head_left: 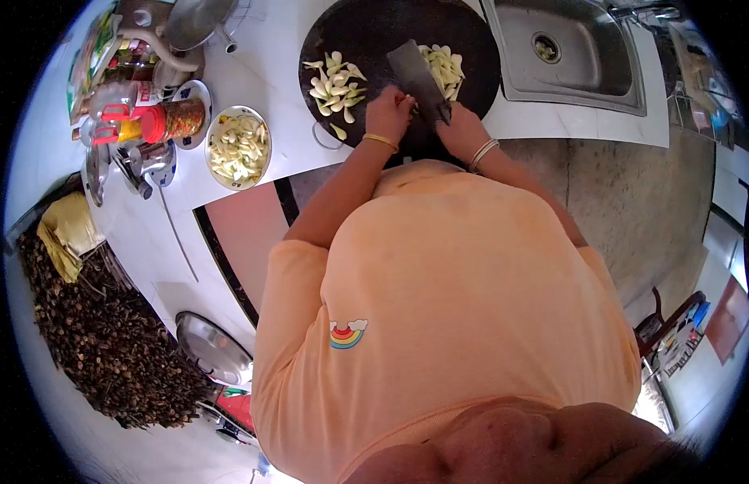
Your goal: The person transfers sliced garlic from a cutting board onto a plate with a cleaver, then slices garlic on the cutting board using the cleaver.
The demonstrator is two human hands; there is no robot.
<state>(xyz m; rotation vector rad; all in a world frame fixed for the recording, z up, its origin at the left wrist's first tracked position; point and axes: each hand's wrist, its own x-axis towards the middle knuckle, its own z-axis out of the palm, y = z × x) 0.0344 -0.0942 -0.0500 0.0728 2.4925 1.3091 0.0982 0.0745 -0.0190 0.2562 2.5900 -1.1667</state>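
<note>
A cleaver [419, 74] lies slantwise over the round dark board [374, 32], its handle in my right hand [462, 131]. Beside the blade, my left hand [389, 114] has its fingers pressed together near the board's lower edge; what they hold is too small to make out. Pale, peeled clove-like pieces [336, 87] are spread on the board's left part. Right of the blade sits another heap of pale pieces [445, 71], partly covered by the cleaver.
Left of the board stands a bowl of pale pieces [239, 148]. Beyond it are a red-lidded jar [179, 119], bottles and a metal pan [198, 22]. A steel sink [576, 56] adjoins the board on the right. A metal basin [213, 347] is at lower left.
</note>
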